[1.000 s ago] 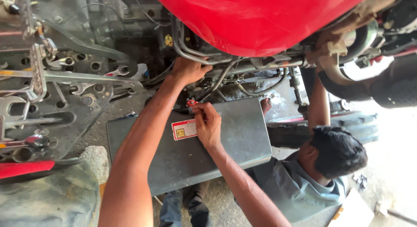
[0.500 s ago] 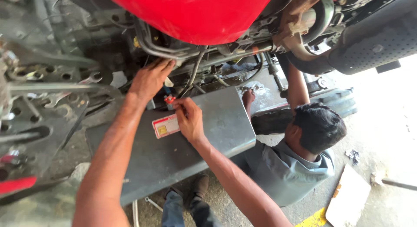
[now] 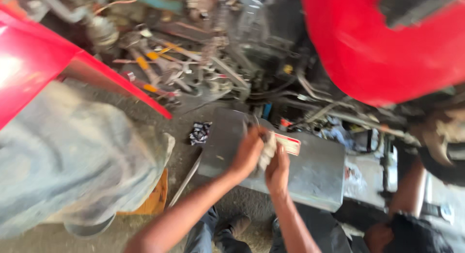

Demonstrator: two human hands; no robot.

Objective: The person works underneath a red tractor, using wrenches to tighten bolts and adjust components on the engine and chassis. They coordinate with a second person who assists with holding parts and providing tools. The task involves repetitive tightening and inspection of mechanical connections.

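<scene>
My two hands meet over a grey metal box (image 3: 310, 170) that sits under a red machine body (image 3: 378, 49). My left hand (image 3: 248, 153) is curled around a pale wad of cloth (image 3: 267, 150) at the box's top edge. Just to its right, my right hand (image 3: 277, 168) touches the same cloth, its fingers pointing at a red and white sticker (image 3: 290, 143) on the box. Blur hides the right hand's grip. Hoses and wiring (image 3: 319, 107) run just behind the box.
Another person (image 3: 411, 231) crouches at the lower right with an arm (image 3: 410, 185) reaching up into the machine. A red panel (image 3: 34, 64) and a grey bulky mass (image 3: 72, 156) fill the left. A patterned scrap (image 3: 199, 133) and a metal rod (image 3: 186, 178) lie on the ground.
The view has swung right and blurred. My left hand has pulled back out of the hoses, and both hands now meet on the cloth over the grey box.
</scene>
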